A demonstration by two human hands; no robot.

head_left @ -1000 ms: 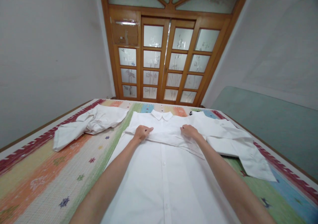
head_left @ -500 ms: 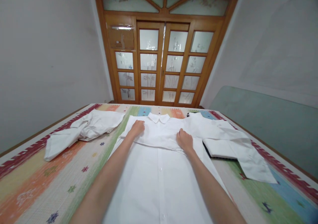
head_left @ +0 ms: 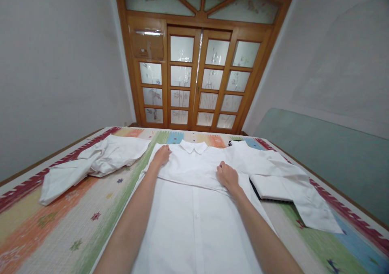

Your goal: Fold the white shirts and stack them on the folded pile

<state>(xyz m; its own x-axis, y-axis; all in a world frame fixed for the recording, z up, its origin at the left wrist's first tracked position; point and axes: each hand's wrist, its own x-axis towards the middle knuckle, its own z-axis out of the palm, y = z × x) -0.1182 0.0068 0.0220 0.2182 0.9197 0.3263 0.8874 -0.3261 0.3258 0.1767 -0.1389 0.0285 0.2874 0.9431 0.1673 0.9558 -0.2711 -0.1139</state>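
A white button-front shirt lies face up, its collar at the far end and its sleeves spread to both sides. A loose fold of its cloth crosses the chest. My left hand is closed on the shirt near the left shoulder. On the right side of the chest, my right hand has its fingers curled onto the cloth. The left sleeve lies crumpled, and the right sleeve stretches out over a folded white item with a dark edge.
Beneath the shirt is a striped, patterned cloth on a bed or table. A pale green panel stands along the right side. Wooden doors with glass panes are beyond the far edge.
My left hand has moved a little to the left with the shirt cloth, and the left sleeve has shifted left. My right hand has hardly moved.
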